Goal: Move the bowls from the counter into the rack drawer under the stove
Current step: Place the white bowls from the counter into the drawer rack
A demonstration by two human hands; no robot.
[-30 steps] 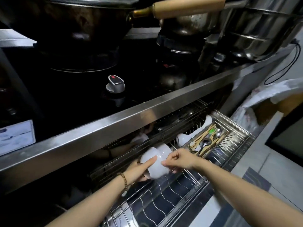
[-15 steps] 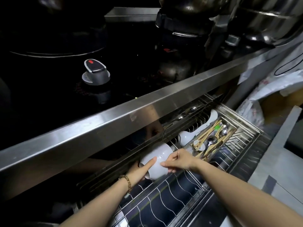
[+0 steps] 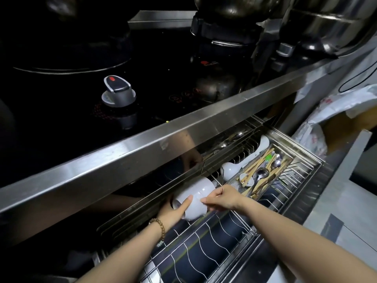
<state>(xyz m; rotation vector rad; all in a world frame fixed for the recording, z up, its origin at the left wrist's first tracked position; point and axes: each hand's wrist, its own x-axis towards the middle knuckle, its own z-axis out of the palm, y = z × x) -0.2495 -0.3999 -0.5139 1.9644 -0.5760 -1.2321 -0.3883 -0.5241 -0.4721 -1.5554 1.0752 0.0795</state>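
Barely shifted, bowls (image 3: 195, 198) lie in rack drawer (image 3: 206, 252), left hand (image 3: 175, 213) and right hand (image 3: 224, 198) gripping them.

Bowls (image 3: 193, 198) lie in rack drawer (image 3: 214, 242), left of cutlery tray (image 3: 263, 176).

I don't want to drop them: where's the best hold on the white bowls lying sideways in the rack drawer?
Likely from both sides. The bowls lie nested on their side, foot toward you: cup the foot end as the left hand does and pinch the wall from the right like the right hand. Come in low from the front; the counter edge overhangs.
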